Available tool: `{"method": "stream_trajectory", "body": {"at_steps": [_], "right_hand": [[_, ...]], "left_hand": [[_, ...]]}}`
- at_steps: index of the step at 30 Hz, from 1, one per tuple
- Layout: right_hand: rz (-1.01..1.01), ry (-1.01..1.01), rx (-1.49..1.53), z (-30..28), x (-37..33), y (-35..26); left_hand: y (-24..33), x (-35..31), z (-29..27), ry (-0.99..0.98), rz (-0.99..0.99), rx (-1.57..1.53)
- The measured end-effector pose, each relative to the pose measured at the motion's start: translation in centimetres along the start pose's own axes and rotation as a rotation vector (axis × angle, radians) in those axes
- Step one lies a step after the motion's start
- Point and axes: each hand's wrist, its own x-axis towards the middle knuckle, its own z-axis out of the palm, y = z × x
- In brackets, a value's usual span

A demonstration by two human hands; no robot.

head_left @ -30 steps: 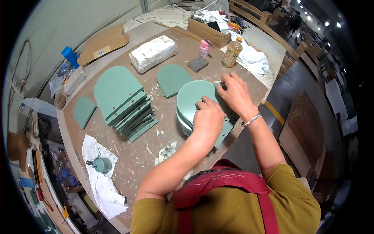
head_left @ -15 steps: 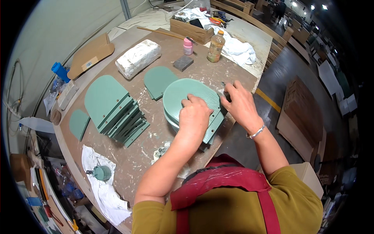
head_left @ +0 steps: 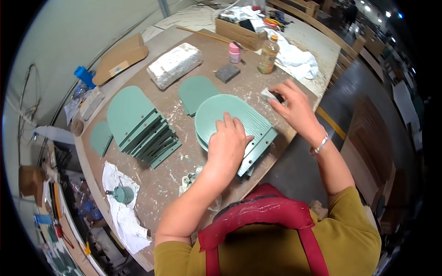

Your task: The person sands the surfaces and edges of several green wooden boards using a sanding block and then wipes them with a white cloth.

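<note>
A green rounded panel (head_left: 253, 123), grooved on its face and with holes along its straight edge, lies atop others near the table's front right. My left hand (head_left: 227, 146) rests on it with fingers stretched out and the thumb toward the holed edge. Beyond the panel's right side, my right hand (head_left: 294, 108) is raised, its fingers pinched around a small white-and-dark pad (head_left: 266, 94) whose exact kind I cannot make out. To the left stands a leaning stack of similar green panels (head_left: 131, 110). Another green panel (head_left: 195, 89) lies just behind the one under my hand.
At the back are a white wrapped block (head_left: 175, 64), a grey block (head_left: 228, 72), a pink bottle (head_left: 235, 54), an orange-capped bottle (head_left: 268, 57) and a wooden box (head_left: 237, 34) of tools. A green jar (head_left: 123, 194) sits on a white cloth (head_left: 124, 225) at the left. The table edge drops off at right.
My right hand has lifted off the panel's edge and moved away to the right, bringing the small pad into sight. The left hand stays on the panel; the view has shifted slightly.
</note>
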Motion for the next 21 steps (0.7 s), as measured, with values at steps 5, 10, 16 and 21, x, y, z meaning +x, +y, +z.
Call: {"method": "stream_trajectory", "body": {"at_steps": [5,10,16,21], "right_hand": [[-0.205,-0.143,0.037,4.1,6.4,0.4],[-0.291,-0.292,0.094,7.2,9.1,-0.5],[-0.39,-0.352,0.045,8.5,9.6,0.0],[-0.386,-0.312,0.029,7.6,10.1,0.0]], "left_hand": [[0.2,0.1,-0.6,-0.027,0.002,-0.023],[0.4,0.0,-1.1,-0.057,-0.025,-0.033],[0.8,0.3,-1.6,-0.083,-0.063,-0.066],[0.6,0.3,-1.1,-0.022,-0.017,-0.02]]}}
